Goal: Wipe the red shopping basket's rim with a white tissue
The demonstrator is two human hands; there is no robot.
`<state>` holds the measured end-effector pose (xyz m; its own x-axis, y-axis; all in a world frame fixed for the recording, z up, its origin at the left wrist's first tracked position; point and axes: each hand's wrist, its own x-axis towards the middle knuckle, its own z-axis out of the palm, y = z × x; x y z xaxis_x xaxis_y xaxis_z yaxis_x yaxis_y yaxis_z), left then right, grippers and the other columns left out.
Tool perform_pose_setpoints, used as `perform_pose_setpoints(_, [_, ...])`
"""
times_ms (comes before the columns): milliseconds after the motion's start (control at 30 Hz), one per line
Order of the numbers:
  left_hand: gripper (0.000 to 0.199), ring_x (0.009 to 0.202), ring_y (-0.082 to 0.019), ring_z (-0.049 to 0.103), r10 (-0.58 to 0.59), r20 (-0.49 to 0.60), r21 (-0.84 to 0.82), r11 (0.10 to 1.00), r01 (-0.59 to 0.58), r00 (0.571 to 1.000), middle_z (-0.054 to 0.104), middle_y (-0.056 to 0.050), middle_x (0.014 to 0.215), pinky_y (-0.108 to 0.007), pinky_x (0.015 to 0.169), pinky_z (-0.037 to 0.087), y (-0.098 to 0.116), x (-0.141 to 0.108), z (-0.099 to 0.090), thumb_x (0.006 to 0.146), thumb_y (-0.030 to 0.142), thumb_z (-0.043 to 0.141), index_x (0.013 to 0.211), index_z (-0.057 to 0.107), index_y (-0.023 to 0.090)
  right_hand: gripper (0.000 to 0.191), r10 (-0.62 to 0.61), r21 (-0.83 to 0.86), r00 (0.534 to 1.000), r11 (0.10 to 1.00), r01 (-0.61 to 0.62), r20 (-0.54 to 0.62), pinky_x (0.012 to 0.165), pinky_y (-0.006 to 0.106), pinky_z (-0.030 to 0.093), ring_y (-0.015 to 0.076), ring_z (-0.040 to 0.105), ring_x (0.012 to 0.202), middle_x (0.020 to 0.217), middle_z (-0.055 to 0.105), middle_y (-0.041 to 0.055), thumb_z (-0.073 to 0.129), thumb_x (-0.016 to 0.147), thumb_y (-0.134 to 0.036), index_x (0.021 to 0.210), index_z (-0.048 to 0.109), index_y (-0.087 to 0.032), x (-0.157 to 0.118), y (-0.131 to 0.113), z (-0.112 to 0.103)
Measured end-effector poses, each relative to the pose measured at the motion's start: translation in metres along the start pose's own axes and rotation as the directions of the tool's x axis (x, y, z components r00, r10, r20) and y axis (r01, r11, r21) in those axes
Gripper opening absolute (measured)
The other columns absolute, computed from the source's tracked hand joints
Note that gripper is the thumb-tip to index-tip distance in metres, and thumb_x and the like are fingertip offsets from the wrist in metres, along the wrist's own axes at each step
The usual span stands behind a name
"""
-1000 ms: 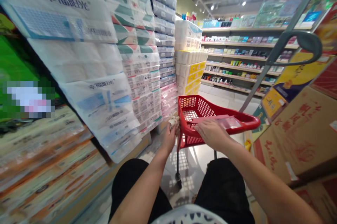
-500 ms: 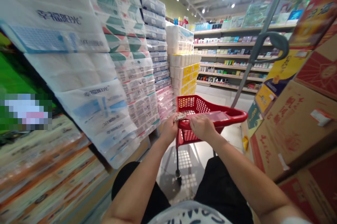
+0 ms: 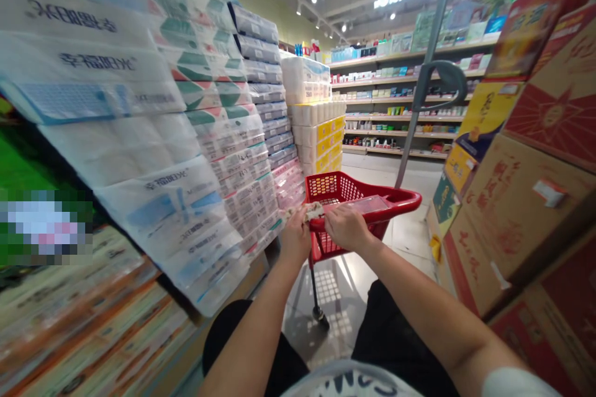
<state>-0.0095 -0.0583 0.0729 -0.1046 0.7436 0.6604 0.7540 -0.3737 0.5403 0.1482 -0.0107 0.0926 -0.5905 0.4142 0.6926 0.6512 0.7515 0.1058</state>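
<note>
A red plastic shopping cart (image 3: 395,203) stands in front of me, its basket walls perforated. My right hand (image 3: 347,226) is closed around the cart's handle, left of the clear panel set in the bar. At the handle's left end, my left hand (image 3: 294,230) is closed on a small, crumpled, pale patterned cloth-like piece (image 3: 311,212). What exactly this piece is cannot be made out. It lies against the handle, and whether the left fingers also grip the bar is hidden.
Tall stacks of wrapped tissue packs (image 3: 172,136) line the left. Cardboard cartons (image 3: 521,217) are piled on the right. A slanted grey post with a loop handle (image 3: 421,86) rises beyond the cart. Stocked shelves (image 3: 395,99) stand ahead across the tiled floor (image 3: 407,235).
The shelves, post and cartons have shifted left in view. The tissue stacks ahead look slightly nearer. Both hands keep their places at the handle.
</note>
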Motion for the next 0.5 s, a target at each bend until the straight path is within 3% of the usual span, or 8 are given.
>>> perform_pose_setpoints(167, [0.050, 0.129, -0.024, 0.043, 0.113, 0.062, 0.054, 0.992, -0.117, 0.992, 0.057, -0.005, 0.130, -0.051, 0.114, 0.026, 0.002, -0.006, 0.003, 0.079, 0.009, 0.043, 0.125, 0.056, 0.023, 0.017, -0.021, 0.066, 1.000, 0.998, 0.020, 0.011, 0.077, 0.032, 0.041, 0.0196, 0.058, 0.075, 0.074, 0.066, 0.0078, 0.050, 0.084, -0.021, 0.078, 0.064, -0.014, 0.004, 0.000, 0.001])
perform_pose_setpoints(300, [0.049, 0.128, -0.025, 0.044, 0.071, 0.032, 0.049, 0.996, -0.073, 0.997, 0.057, -0.007, 0.129, -0.051, 0.113, 0.027, 0.005, -0.007, -0.002, 0.081, 0.010, 0.041, 0.126, 0.056, 0.022, 0.016, 0.002, 0.203, 0.999, 0.979, -0.009, 0.033, 0.083, 0.034, 0.044, 0.0211, 0.061, 0.082, 0.083, 0.069, 0.0093, 0.051, 0.083, -0.017, 0.086, 0.066, -0.013, 0.006, 0.001, -0.004])
perform_pose_setpoints(400, [0.047, 0.128, -0.023, 0.044, 0.033, 0.030, -0.041, 0.999, -0.031, 0.999, 0.056, -0.005, 0.132, -0.048, 0.114, 0.028, 0.016, -0.006, -0.009, 0.086, 0.015, 0.041, 0.130, 0.051, 0.024, 0.028, 0.043, 0.405, 0.999, 0.913, -0.043, 0.009, 0.092, 0.035, 0.044, 0.0220, 0.059, 0.103, 0.107, 0.067, 0.0111, 0.050, 0.085, -0.018, 0.111, 0.060, -0.014, 0.001, -0.005, -0.012])
perform_pose_setpoints(500, [0.046, 0.129, -0.021, 0.044, -0.054, 0.016, -0.285, 0.957, 0.057, 0.998, 0.051, -0.004, 0.138, -0.042, 0.111, 0.035, 0.037, -0.008, -0.009, 0.092, 0.025, 0.041, 0.137, 0.043, 0.025, 0.049, 0.091, 0.597, 0.996, 0.800, -0.068, -0.009, 0.103, 0.037, 0.039, 0.0217, 0.046, 0.126, 0.137, 0.049, 0.0135, 0.048, 0.091, -0.026, 0.138, 0.040, -0.015, -0.008, -0.016, -0.016])
